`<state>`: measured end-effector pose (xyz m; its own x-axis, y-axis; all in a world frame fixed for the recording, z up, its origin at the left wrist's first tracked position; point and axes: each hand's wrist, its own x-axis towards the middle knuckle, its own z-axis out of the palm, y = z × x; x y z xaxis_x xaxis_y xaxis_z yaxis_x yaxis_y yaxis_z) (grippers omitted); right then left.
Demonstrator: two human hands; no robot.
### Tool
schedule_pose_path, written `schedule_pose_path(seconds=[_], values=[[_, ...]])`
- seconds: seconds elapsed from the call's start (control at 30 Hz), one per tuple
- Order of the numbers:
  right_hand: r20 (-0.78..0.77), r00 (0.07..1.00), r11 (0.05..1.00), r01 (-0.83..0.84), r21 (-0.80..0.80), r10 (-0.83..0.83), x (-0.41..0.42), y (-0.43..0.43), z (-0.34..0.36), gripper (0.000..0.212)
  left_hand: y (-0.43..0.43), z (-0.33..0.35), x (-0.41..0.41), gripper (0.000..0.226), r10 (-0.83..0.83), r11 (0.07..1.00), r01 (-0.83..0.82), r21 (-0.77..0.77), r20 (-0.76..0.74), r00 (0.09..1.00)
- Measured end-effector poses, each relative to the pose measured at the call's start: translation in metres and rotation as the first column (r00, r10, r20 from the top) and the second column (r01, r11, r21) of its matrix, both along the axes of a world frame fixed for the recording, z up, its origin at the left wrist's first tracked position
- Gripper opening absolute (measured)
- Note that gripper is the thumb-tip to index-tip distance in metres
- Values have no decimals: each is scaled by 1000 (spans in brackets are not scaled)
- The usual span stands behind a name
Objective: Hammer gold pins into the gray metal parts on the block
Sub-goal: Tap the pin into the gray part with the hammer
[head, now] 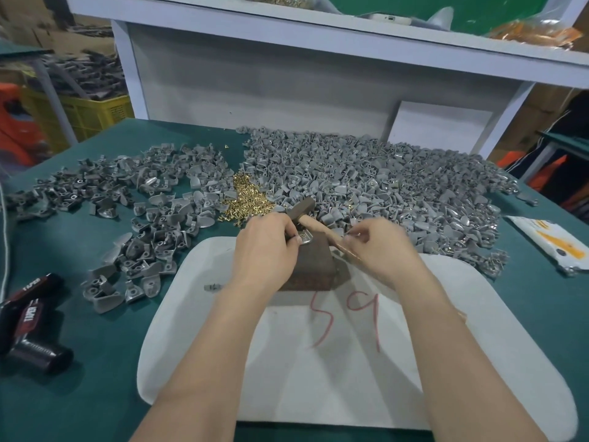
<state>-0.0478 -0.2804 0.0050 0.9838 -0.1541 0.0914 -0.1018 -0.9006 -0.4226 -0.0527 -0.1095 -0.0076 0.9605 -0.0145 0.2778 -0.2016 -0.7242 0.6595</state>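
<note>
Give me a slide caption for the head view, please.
The left hand pinches a gray part on the block; the right hand holds the hammer beside gold pins.

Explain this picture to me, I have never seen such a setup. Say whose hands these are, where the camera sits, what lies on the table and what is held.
No machine here: a person works with bare hands. The one camera sits on their head, looking forward and down. The left hand pinches a gray metal part on top of a dark block, which stands on a white board marked 59 in red. The right hand grips the wooden handle of a hammer; its head is just beyond the part. On the green table lie a small heap of gold pins, big piles of gray parts either side, a black power tool at left and a white packet at right.
</note>
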Motion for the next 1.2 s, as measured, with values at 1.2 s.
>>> schedule_pose_path(seconds=[1.2], values=[[210,978,787,-129,604,0,-17,9,8,17,0,-3,2,6,25,997,-25,69,-5,1000]])
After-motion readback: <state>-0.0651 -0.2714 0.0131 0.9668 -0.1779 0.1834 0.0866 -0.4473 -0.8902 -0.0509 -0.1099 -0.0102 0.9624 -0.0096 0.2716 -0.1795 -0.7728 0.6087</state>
